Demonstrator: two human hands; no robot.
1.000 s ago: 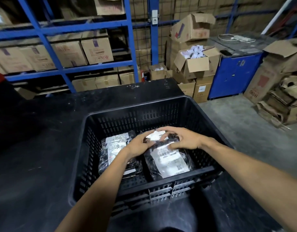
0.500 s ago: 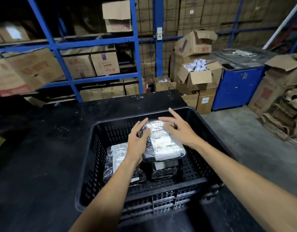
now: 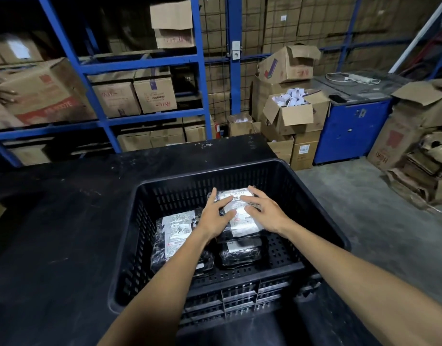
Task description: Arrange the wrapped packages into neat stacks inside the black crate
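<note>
With your left hand (image 3: pixel 216 219) and right hand (image 3: pixel 263 214) lying flat, fingers spread and gripping nothing, on the top package (image 3: pixel 242 218) stacked mid black crate (image 3: pixel 322 221), expect slick, soft wrap, so take its side edges.

A single wide-angle head-worn camera looks forward and down from close above a black crate (image 3: pixel 239 278) on a dark table (image 3: pixel 65 233), facing blue shelving (image 3: pixel 150 63) stacked with cardboard boxes beyond.
</note>
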